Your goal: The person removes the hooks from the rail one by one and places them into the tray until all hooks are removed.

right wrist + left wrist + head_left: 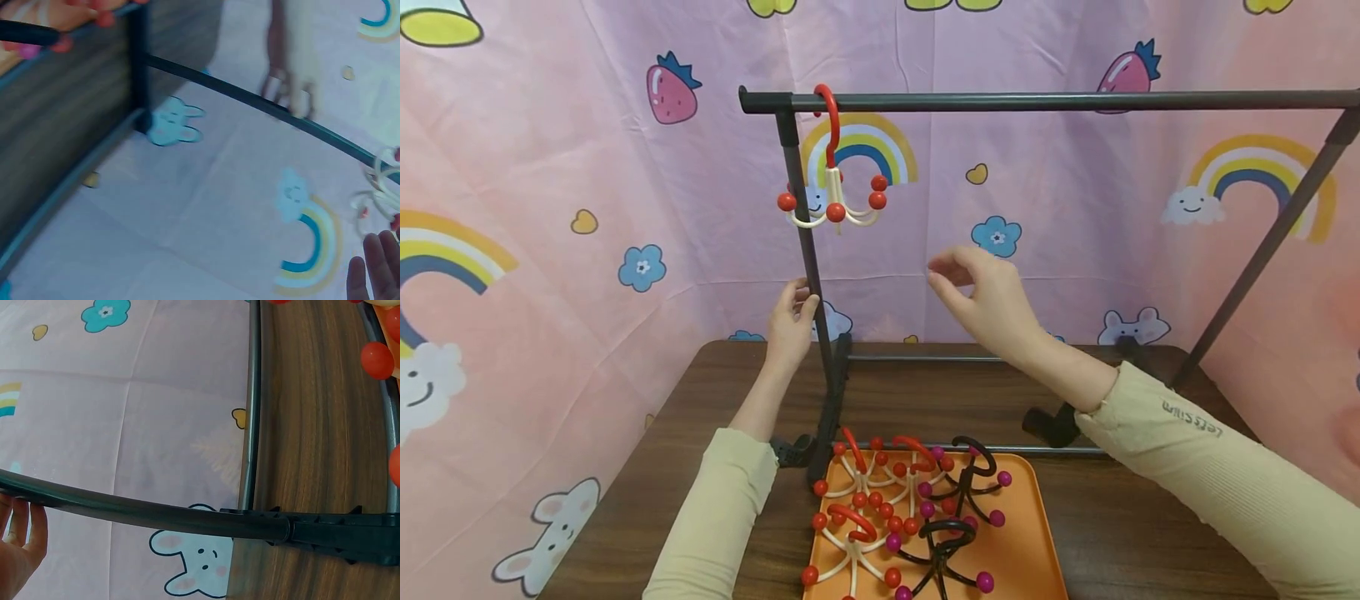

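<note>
A multi-arm hanger with a red hook, cream arms and red ball tips hangs from the left end of the dark rack's top bar. Below it, my left hand holds the rack's left post lightly, thumb to the near side and fingers reaching behind. My right hand is raised to the right of the hanger, fingers loosely bent with nothing between them. Its fingertips appear below the hanger in the right wrist view. More hangers lie on an orange tray, some cream and red, others black with magenta balls.
The rack stands on a brown wooden table, with a slanted right post and low crossbars near the tabletop. A pink and purple patterned cloth hangs behind. The tray lies in front of the rack's left side.
</note>
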A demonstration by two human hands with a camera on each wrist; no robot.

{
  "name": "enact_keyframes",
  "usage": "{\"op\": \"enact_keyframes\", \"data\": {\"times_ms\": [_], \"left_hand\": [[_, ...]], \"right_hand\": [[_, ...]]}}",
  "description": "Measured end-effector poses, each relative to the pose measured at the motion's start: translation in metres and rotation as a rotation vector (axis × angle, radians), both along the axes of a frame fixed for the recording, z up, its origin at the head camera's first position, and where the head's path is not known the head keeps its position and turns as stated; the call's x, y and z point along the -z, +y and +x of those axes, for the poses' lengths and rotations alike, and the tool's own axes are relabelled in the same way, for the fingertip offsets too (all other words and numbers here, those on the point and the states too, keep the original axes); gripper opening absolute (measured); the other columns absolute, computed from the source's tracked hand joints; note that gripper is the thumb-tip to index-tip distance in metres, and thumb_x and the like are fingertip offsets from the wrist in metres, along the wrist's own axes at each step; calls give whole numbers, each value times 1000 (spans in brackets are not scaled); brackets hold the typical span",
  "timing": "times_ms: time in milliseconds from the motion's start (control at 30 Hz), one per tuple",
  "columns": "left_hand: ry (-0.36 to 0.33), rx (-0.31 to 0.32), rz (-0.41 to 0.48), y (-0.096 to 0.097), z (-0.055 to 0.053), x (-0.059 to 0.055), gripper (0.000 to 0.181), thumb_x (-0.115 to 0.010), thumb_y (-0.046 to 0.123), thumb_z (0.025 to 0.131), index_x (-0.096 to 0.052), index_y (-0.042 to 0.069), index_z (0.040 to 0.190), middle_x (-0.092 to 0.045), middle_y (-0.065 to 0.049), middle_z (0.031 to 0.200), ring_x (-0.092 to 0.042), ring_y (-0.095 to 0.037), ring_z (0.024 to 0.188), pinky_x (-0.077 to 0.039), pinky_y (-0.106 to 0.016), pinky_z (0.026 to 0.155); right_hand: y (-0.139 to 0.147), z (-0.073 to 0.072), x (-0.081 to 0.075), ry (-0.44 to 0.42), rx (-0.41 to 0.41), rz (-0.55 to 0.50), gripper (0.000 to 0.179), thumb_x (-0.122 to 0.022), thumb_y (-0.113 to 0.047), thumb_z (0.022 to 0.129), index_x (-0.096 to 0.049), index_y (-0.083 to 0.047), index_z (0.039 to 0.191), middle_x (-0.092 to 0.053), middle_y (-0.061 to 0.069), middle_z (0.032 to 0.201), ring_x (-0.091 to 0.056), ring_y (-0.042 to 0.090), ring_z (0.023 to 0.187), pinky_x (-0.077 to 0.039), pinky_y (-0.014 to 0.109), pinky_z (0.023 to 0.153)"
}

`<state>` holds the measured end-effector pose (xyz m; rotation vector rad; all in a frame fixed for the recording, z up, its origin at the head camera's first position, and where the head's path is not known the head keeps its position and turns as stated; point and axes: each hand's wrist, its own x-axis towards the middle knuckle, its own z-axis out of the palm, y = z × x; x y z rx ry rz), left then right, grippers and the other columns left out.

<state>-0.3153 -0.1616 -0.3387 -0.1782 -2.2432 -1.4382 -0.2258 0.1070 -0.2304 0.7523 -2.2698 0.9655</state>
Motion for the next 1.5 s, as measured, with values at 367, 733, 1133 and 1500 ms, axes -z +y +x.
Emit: {"op": "enact_keyframes", "data": {"times_ms": [367, 733, 1133, 1500], "left_hand": [[18, 14, 4, -2, 0, 2, 33, -49, 20, 94, -47, 8, 125, -56, -16, 115, -55, -31, 108, -45, -42, 93], [-3, 48, 14, 0, 3, 2, 36, -47, 19, 95, -43, 6, 129, -53, -17, 118, -54, -30, 109, -44, -42, 93], [16, 34, 7, -1, 3, 1, 33, -47, 18, 95, -45, 7, 126, -55, -17, 116, -56, -30, 106, -44, -42, 94], [16, 47, 1, -3, 3, 2, 30, -46, 18, 95, -46, 10, 125, -56, -16, 114, -57, -29, 104, -47, -44, 91]], "right_hand": [[-38, -27, -68, -142, 55, -111, 31, -59, -29, 88, -59, -12, 114, -65, 1, 105, -61, 8, 95, -49, 18, 81], [-71, -59, -98, -266, 39, -107, 41, -60, -34, 86, -54, -16, 123, -61, 1, 116, -57, 10, 108, -51, 24, 82], [-95, -72, -111, -391, -124, -298, 30, -62, -28, 86, -60, -15, 113, -62, 1, 109, -57, 14, 99, -48, 25, 83], [-97, -76, -114, -376, -150, -444, 18, -62, -15, 86, -59, -7, 102, -62, 10, 104, -62, 16, 93, -53, 25, 79]]}}
